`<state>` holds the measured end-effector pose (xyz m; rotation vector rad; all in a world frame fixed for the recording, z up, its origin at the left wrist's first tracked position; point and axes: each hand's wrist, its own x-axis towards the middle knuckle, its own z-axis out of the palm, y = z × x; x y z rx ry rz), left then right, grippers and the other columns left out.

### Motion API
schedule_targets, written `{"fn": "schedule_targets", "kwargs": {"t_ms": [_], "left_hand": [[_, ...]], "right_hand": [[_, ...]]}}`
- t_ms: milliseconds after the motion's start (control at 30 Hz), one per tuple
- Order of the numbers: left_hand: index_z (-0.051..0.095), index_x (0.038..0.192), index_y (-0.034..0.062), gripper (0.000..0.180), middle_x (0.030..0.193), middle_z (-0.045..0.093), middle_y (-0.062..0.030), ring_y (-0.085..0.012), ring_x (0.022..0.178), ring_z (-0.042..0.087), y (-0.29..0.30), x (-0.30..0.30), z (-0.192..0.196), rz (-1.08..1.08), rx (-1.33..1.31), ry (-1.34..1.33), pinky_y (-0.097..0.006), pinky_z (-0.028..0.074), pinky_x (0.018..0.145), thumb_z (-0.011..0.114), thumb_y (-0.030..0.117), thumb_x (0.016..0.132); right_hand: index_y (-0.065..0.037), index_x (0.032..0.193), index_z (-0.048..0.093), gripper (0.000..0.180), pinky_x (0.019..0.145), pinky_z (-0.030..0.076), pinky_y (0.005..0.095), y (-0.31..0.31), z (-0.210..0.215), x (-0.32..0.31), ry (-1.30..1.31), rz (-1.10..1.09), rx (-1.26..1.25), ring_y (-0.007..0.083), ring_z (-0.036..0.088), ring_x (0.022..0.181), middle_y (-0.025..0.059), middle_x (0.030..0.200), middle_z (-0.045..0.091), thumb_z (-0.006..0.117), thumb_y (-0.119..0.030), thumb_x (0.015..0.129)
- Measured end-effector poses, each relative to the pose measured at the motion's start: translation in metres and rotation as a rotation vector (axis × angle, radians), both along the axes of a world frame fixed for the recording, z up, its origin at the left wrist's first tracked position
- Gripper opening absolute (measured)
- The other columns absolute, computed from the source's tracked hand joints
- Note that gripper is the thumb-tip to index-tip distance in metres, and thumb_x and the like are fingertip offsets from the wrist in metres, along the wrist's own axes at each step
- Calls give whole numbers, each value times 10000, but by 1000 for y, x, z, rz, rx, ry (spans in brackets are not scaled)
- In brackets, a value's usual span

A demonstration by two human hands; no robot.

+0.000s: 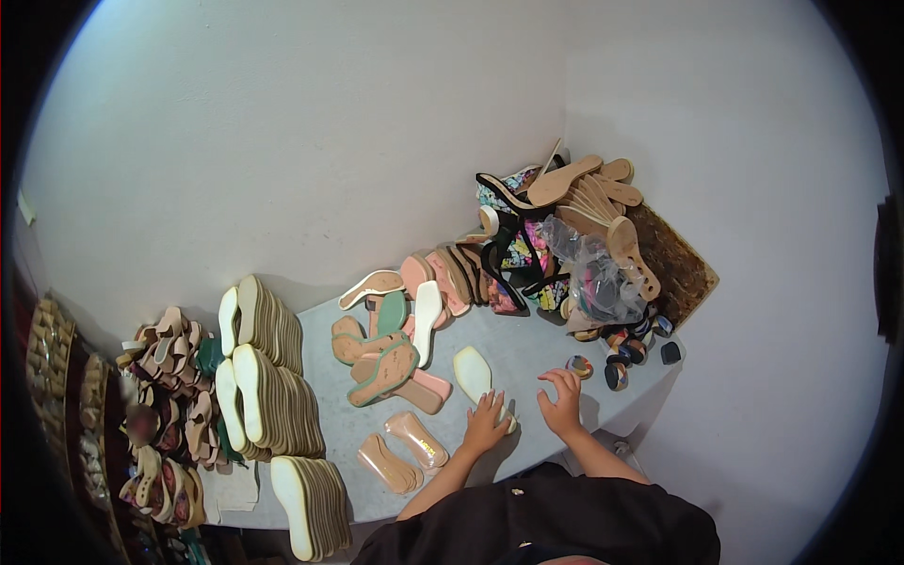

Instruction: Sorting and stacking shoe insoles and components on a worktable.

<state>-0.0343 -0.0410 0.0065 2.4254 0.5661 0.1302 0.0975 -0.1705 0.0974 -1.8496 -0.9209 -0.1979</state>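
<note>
A cream-white shoe sole (472,368) lies flat on the grey table, its narrow heel end toward me. My left hand (485,423) rests on the lower part of that sole with fingers spread, covering some of it. To the right, my right hand (562,403) hovers with its fingers bent and apart, and nothing shows in it. Just beyond its fingertips sits a small multicoloured roll (579,366). Left of my left hand lie two shiny pinkish-beige insole pieces, the nearer insole (389,463) and the farther insole (416,440).
Tall stacks of cream soles (273,410) stand on the left, beside finished sandals (169,353). Loose pink and green soles (384,372) overlap at mid-table. Patterned wedge shoes (523,250), a clear plastic bag (603,282) and a brown board (673,250) crowd the back right corner.
</note>
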Motion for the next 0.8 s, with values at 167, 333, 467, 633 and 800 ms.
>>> {"fn": "schedule_targets", "kwargs": {"t_ms": [167,333,467,633,800], "left_hand": [[294,1398,137,646,1445,265,-162,-361,1338,229,10,21,7,120,-2,-112,-650,190,986,542,321,830],[304,1394,111,618,1437,296,-144,-339,1343,232,9,58,11,316,-47,-238,-611,149,1023,527,284,845],[322,1388,110,595,1435,305,-138,-330,1344,237,4,89,21,360,-61,-286,-589,145,1035,521,268,850],[344,1377,104,580,1425,322,-144,-333,1337,252,-2,108,25,445,-74,-323,-574,156,1038,526,257,849],[377,1356,90,560,1400,359,-156,-348,1322,276,-2,111,25,522,-60,-365,-552,185,1037,539,236,840]], "right_hand": [[-68,900,602,227,909,338,408,20,27,51,-84,21,-6,296,471,997,109,974,557,617,-71,674],[-93,941,613,270,935,320,424,58,81,122,-328,93,81,319,447,1061,100,1028,547,631,-89,672],[-110,956,603,298,918,324,423,101,155,198,-655,71,122,296,468,1038,86,1006,551,619,-93,659],[-101,1042,576,404,875,361,437,167,191,326,-783,184,-385,247,507,1045,86,1083,548,624,-78,641],[-191,1278,435,718,985,313,523,196,148,416,-678,64,-917,287,372,1240,100,1282,430,710,-110,621]]}}
